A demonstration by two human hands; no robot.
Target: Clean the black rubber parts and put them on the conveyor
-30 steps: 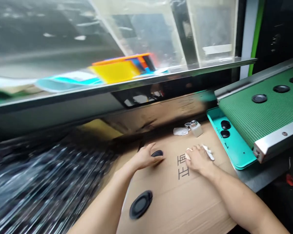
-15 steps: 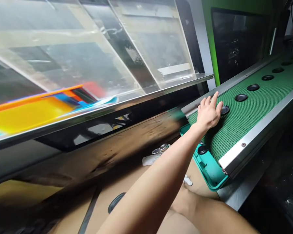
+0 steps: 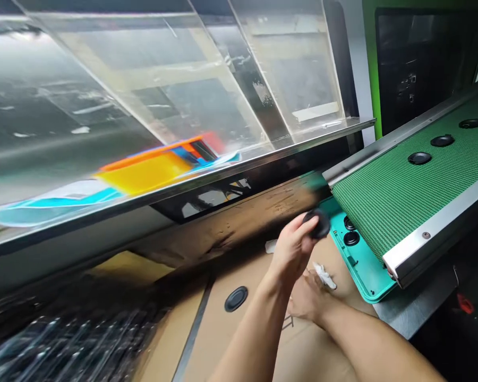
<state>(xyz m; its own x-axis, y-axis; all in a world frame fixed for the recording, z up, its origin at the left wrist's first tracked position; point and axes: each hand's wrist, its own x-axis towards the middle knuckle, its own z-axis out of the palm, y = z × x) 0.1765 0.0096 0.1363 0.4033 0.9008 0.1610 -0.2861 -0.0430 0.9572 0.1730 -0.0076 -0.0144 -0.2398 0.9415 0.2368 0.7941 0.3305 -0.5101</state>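
Note:
My left hand (image 3: 293,249) is raised over the cardboard sheet (image 3: 247,339) and pinches a round black disc (image 3: 317,223) near the end of the green conveyor belt (image 3: 398,196). My right hand (image 3: 305,300) rests low on the cardboard, mostly hidden behind my left forearm, with a small white cloth (image 3: 323,275) at its fingertips. Another black disc (image 3: 236,298) lies flat on the cardboard. Three more discs (image 3: 419,158) ride on the belt. Two discs (image 3: 351,238) sit in the teal tray (image 3: 362,270) under the belt's end.
A slanted clear plastic guard (image 3: 175,90) and a metal ledge (image 3: 231,175) run across the back, with yellow and orange items (image 3: 155,170) behind it. A heap of dark shiny parts (image 3: 51,345) fills the lower left. A green machine frame (image 3: 372,74) stands at the right.
My left hand has pulled back from the conveyor belt towards the cardboard, now carrying a black disc. The camera view has swung left again.

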